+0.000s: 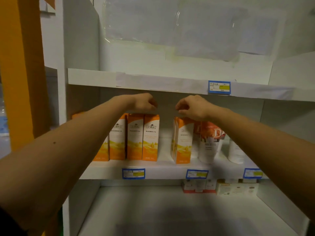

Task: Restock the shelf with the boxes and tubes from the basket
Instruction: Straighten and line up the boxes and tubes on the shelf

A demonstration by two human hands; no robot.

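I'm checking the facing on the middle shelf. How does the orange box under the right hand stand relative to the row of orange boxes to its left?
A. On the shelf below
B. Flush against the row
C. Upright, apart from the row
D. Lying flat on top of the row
C: the lone orange box under the right hand stands upright, with bare shelf showing between it and the row of orange boxes.

Five orange boxes [150, 138] show on the middle shelf [163, 169], two white tubes [210, 147] right of them; four blue price labels [133, 173].
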